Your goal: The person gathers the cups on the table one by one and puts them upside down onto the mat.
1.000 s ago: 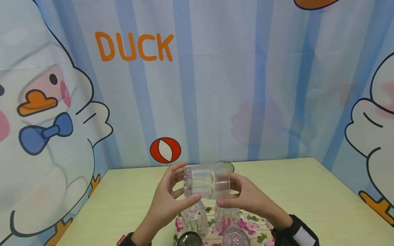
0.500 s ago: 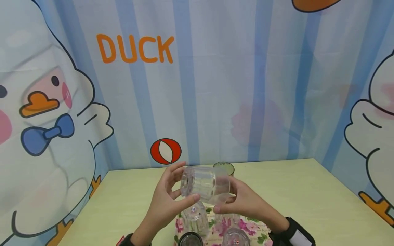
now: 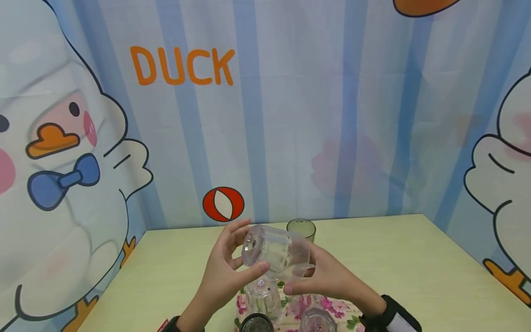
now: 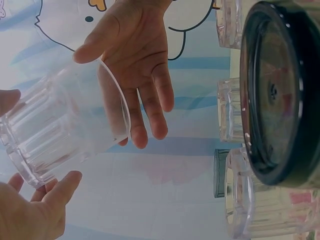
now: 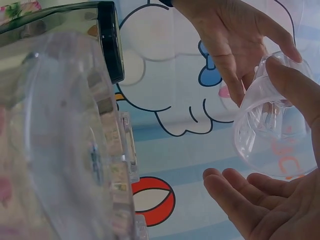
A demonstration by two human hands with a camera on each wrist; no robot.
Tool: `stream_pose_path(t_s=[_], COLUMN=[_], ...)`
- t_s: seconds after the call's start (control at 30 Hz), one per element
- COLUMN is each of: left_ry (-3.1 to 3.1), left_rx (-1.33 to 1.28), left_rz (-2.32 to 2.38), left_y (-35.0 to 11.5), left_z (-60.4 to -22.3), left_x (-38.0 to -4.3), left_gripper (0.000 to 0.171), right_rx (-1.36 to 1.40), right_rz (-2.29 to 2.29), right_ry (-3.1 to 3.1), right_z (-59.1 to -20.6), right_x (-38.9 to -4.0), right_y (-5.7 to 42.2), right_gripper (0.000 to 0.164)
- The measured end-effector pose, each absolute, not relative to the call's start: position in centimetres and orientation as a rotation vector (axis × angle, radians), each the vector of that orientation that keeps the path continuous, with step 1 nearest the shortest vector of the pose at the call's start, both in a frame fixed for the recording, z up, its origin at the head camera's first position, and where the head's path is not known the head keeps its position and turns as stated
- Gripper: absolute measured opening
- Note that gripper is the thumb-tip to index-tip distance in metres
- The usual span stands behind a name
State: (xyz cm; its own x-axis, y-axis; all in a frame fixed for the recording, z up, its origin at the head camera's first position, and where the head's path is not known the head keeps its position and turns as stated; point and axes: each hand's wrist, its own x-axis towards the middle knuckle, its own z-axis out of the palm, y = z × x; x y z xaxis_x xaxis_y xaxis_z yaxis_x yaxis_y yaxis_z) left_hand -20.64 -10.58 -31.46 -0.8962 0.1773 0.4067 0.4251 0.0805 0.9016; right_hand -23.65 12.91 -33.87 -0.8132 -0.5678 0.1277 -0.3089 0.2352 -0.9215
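A clear faceted tumbler [image 3: 275, 249] is held in the air, tilted, with its thick base to the left and its mouth lower right. My left hand [image 3: 229, 263] grips it near the base, thumb in front and fingers behind. Around the mouth end is my right hand [image 3: 327, 272], its fingers straight; the right wrist view shows those fingers [image 5: 255, 200] spread apart from the wall, with the thumb beside the cup. Below the hands, a clear tumbler [image 3: 264, 297] stands upside down on a floral mat [image 3: 346, 311], and another tumbler [image 3: 318, 321] sits nearer.
At the front stands a glass with a dark round base [image 3: 256, 323] facing up. A green-tinted glass [image 3: 301, 228] stands mouth up toward the back of the pale yellow table [image 3: 386, 253]. Behind the table hangs a blue striped duck curtain [image 3: 298, 115].
The tumbler has tilted from level, its mouth end dropping and its base turning toward me. My right hand has lowered slightly to the left and loosened its fingers. The left hand stays in place.
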Motion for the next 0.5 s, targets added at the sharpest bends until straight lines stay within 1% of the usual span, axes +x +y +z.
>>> stream_pose_path(t_s=[0.23,0.5], left_ry=[-2.17,-2.158], left_rx=[-0.594,-0.645], left_rz=[-1.893,-1.855], left_y=[-10.3,-10.39], left_z=[-31.74,-31.91], left_x=[-20.64,-20.83], left_gripper=[0.072,0.072], right_rx=[-0.811,-0.855], right_rz=[-1.591,-1.572], right_ry=[2.279,2.286], right_z=[-34.18,-34.2], right_x=[-23.5,-23.44], right_y=[12.88,12.48], right_gripper=[0.09,0.083])
